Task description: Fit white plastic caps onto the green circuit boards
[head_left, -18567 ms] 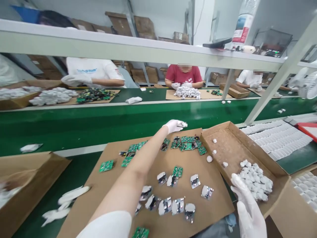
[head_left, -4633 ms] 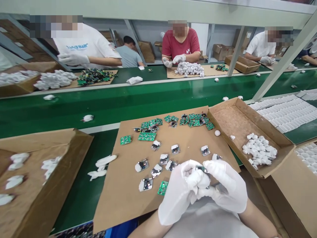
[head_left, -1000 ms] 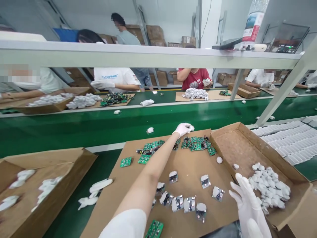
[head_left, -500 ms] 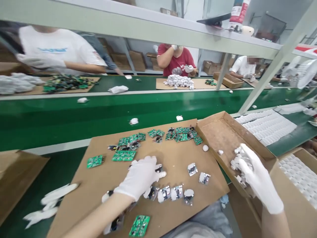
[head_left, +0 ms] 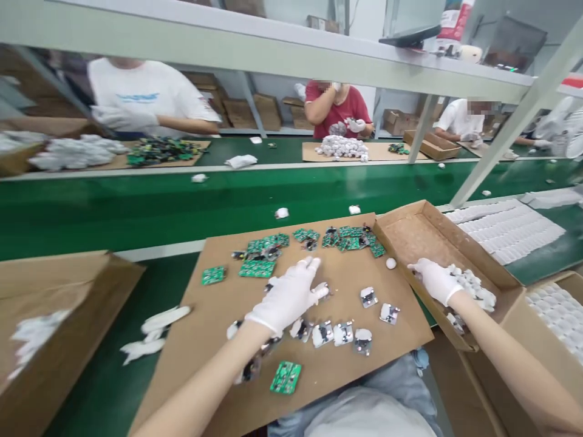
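A cardboard sheet (head_left: 350, 273) fills the lower centre; an open box (head_left: 410, 227) sits centre right. Mid-frame, the left hand (head_left: 289, 294) stretches open fingers over the sheet. The right hand (head_left: 435, 279) dips into the box, grip unclear, beside white pieces (head_left: 476, 291). White-topped units (head_left: 343, 333) lie lower centre.

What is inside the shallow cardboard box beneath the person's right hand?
The cardboard box holds a pile of small white parts. The right hand and forearm cover some of it, so whatever lies directly beneath them cannot be seen.
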`<state>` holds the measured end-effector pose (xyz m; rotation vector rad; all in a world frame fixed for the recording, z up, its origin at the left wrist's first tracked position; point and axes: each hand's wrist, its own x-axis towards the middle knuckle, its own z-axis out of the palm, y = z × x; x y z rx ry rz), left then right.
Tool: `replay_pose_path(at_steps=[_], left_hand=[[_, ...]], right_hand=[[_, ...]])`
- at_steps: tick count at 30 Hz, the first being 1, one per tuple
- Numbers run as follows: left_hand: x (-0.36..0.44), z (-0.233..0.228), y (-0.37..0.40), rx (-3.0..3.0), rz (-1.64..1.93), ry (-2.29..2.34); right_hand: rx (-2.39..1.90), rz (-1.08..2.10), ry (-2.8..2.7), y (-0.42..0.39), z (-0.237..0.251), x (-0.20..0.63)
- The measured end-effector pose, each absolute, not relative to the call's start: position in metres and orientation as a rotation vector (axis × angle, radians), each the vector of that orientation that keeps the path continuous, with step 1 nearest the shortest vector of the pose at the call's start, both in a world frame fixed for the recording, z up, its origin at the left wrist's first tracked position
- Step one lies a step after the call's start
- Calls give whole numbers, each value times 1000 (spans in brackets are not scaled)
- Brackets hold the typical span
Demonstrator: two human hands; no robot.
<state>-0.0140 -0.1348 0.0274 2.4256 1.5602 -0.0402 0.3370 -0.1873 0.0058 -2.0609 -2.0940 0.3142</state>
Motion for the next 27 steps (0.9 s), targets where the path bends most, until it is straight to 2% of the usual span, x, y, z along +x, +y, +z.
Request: replay_pose_path(at_steps=[5,10,12,17,22,27], left_hand=[[-38,20,-118,2403,-23,1195],[-27,7,-108,2287,176,1181],[-20,9,-114,2215,283,1202],[-1,34,-161,1932,552,1235],[9,59,-215,1489,789,1117],[15,60,-238,1053,1008,1094]], right_hand=[[-1977,236,-1938,-193,19,335],[-1814,212,-1871,-231,44,307],[-1737,299,-1799,-246,49,288],[-1451,776,-1399,-265,44,223],[-1187,747,-1262,-267,39,176],[-1082,764,-1239,-277,51,175]])
